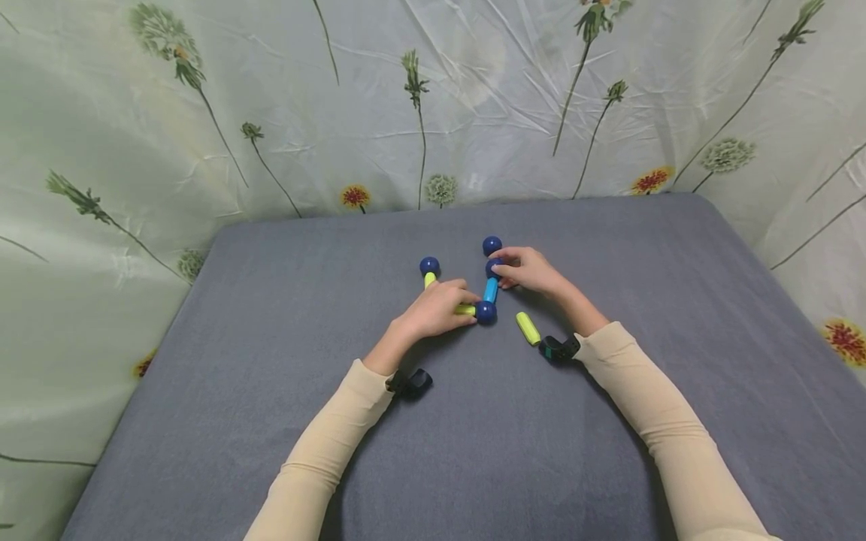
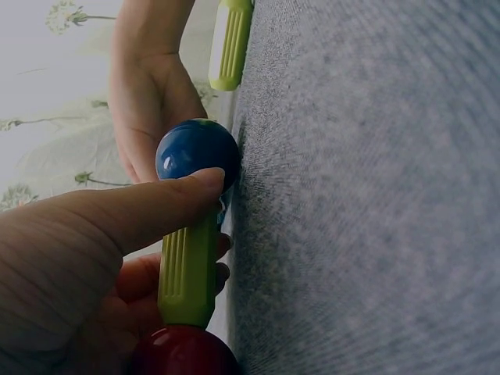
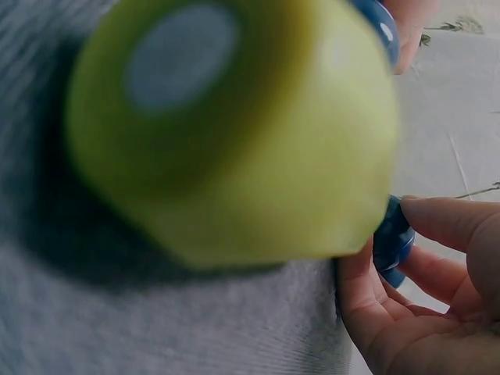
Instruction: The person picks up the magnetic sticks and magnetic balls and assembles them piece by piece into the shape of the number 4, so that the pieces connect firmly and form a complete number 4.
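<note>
My left hand (image 1: 440, 308) grips a yellow-green rod (image 2: 187, 269), its thumb against the dark blue ball (image 1: 485, 312) on the rod's end. A red ball (image 2: 186, 353) joins the rod's other end, hidden by the hand in the head view. Another yellow-green rod (image 1: 429, 279) leads from under that hand to a blue ball (image 1: 429, 266). From the near blue ball a light blue rod (image 1: 490, 290) runs away to a further blue ball (image 1: 494, 268). My right hand (image 1: 531, 270) pinches this ball between thumb and fingers.
Just beyond the right fingers lies a separate blue ball (image 1: 492, 245). A loose yellow-green rod (image 1: 528, 329) rests by the right wrist, looming large in the right wrist view. The grey cloth-covered table (image 1: 271, 338) meets a flowered curtain (image 1: 304, 113) at the back.
</note>
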Demonstrator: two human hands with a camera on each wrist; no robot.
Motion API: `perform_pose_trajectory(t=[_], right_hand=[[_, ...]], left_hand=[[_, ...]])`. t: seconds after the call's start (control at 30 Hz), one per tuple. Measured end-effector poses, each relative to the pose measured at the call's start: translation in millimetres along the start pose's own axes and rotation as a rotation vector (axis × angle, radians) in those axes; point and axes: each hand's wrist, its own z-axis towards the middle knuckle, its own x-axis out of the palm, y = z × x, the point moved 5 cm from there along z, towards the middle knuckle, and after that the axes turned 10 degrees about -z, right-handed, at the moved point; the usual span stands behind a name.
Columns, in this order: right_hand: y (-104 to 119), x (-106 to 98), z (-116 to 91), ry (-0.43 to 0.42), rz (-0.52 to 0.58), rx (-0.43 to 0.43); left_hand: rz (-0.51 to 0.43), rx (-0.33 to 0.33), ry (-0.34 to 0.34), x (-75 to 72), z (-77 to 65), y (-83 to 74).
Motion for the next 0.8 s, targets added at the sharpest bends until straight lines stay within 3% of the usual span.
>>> perform_pose_trajectory(t=[0.4, 0.8], right_hand=[[-8.4, 8.5, 10.7, 0.056, 0.121, 0.008], [-10.8, 9.0, 12.7, 0.046, 0.205, 0.007]], left_hand=[[0.032, -0.006, 0.016, 1.2, 0.0, 0.3], [0.036, -0.022, 0.016, -0.1, 0.4, 0.3]])
